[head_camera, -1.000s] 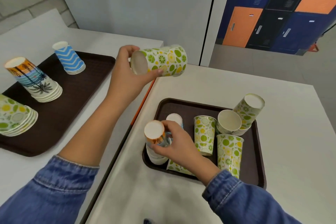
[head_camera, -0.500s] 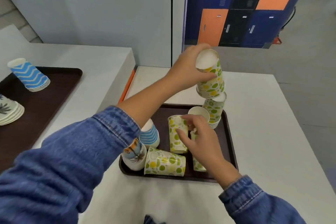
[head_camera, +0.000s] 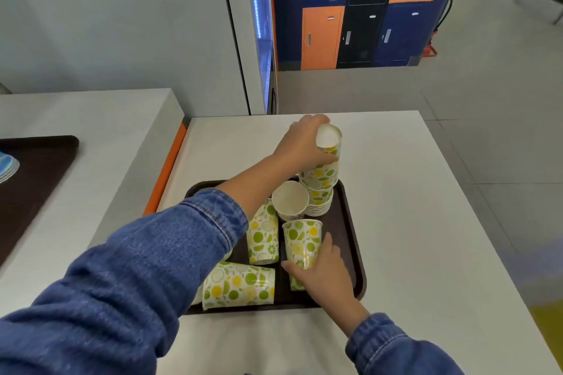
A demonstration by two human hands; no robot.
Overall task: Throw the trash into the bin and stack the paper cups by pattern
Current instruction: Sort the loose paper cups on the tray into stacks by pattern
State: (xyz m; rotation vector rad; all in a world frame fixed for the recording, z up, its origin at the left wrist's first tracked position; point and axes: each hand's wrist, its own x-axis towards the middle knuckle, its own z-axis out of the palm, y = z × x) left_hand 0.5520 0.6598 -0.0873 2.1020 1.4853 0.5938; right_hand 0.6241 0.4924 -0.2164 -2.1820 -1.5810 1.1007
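A brown tray (head_camera: 353, 253) on the white table holds several green-and-yellow fruit-pattern paper cups. My left hand (head_camera: 301, 146) grips an upside-down fruit cup (head_camera: 327, 158) sitting on top of the inverted fruit-cup stack (head_camera: 320, 201) at the tray's far right corner. My right hand (head_camera: 323, 271) holds an upright fruit cup (head_camera: 301, 240) near the tray's front. An upright cup with its white inside showing (head_camera: 289, 199) stands beside the stack. Another fruit cup (head_camera: 263, 237) stands in the middle, and one more (head_camera: 239, 286) lies on its side at the front. My left sleeve hides the tray's left part.
A second brown tray (head_camera: 33, 179) lies on the left table, with a blue wave-pattern cup stack (head_camera: 7, 166) at the frame's edge. An orange strip (head_camera: 166, 173) marks the gap between the tables. Lockers and open floor lie beyond the far edge.
My left hand has lowered its fruit cup onto the inverted stack. My right hand has moved from the middle cup to the upright cup near the front. The view has swung right.
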